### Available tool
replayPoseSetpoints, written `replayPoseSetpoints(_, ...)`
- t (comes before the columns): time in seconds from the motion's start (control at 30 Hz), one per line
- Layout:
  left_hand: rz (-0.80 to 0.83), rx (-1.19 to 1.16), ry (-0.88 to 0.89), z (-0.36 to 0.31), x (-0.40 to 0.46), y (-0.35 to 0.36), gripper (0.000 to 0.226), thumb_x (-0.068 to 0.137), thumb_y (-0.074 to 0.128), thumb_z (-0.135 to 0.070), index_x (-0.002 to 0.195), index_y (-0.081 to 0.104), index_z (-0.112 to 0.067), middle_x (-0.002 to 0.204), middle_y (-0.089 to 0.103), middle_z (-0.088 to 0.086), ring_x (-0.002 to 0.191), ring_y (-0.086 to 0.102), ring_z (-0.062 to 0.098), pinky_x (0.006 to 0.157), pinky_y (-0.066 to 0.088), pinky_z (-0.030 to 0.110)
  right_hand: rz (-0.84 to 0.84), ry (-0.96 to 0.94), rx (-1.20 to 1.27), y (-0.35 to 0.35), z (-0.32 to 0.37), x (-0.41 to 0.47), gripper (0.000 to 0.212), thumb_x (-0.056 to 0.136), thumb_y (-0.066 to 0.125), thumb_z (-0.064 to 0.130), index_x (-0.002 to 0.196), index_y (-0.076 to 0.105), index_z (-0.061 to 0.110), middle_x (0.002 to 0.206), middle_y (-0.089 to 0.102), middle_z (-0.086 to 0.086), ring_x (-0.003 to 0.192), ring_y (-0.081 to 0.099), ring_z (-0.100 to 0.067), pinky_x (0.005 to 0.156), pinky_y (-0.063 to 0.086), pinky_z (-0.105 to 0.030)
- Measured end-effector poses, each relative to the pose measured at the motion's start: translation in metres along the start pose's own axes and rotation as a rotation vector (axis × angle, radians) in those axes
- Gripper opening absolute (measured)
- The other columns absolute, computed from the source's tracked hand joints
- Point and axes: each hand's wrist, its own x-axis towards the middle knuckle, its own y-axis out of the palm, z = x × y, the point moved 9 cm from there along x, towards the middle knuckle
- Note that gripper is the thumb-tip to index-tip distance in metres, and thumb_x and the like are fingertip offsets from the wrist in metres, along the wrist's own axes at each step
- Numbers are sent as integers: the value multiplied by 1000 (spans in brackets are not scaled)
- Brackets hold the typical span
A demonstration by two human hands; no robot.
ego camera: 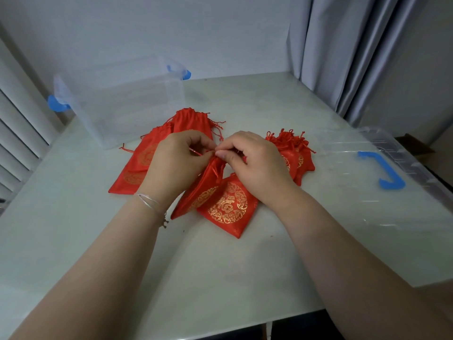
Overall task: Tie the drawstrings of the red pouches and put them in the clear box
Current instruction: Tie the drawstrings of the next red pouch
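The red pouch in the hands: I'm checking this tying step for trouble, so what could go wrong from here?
1. Both the left hand and right hand pinch thin drawstrings above the held pouch; one could slip, leaving a loose knot.
2. Another pouch lies against it and might get dragged.
3. The clear box appears empty, so finished pouches may mix with untied ones.

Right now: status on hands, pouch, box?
Left hand and right hand both pinching the drawstring of one red pouch. Knot unfinished. Clear box open and holds no pouches; other pouches lie on the table. Nothing in the way.
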Motion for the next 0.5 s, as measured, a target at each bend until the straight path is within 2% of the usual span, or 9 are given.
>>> replayPoseSetpoints(0.07, -56, 12, 89, -10, -2, -5, 9, 81, 69, -15, 83, 70, -24, 78, 65, -16, 70, 59, -2, 66, 46, 10, -30, 172, 151, -1, -14, -2, 3, 87, 64, 14, 86, 67, 14, 79, 66, 7, 73, 59, -6, 66, 46, -18)
replayPoseSetpoints(0.17, -122, 81, 290, -28, -8, -7, 10, 80, 67, -8, 87, 72, -14, 81, 67, -5, 71, 59, 3, 69, 48, 15, -39, 376, 388, 3, -32, -5, 12, 86, 62, 10, 92, 64, 21, 77, 66, 7, 68, 60, -2, 66, 46, -18)
replayPoseSetpoints(0.33, -194, 233, 479, -38, -15, -6, 9, 86, 65, -11, 91, 72, -10, 88, 66, 4, 73, 62, 17, 58, 51, 36, 139, 451, 542, 10, -39, -4, 15, 89, 63, 10, 91, 69, 23, 78, 68, 10, 72, 61, 3, 70, 46, -12)
replayPoseSetpoints(0.43, -193, 329, 581, -44, -20, 0, 10, 89, 64, -13, 90, 72, -8, 89, 67, 7, 72, 65, 25, 52, 51, 39, 244, 490, 582, 16, -45, -6, 16, 88, 62, 5, 101, 69, 12, 85, 70, 1, 76, 63, 2, 72, 47, -11)
replayPoseSetpoints(0.5, -183, 369, 621, -46, -21, 5, 12, 90, 63, -15, 90, 73, -8, 89, 67, 7, 72, 66, 27, 50, 51, 39, 278, 509, 560, 15, -48, -8, 16, 87, 64, 4, 101, 69, 9, 85, 70, -1, 75, 63, 2, 73, 47, -12)
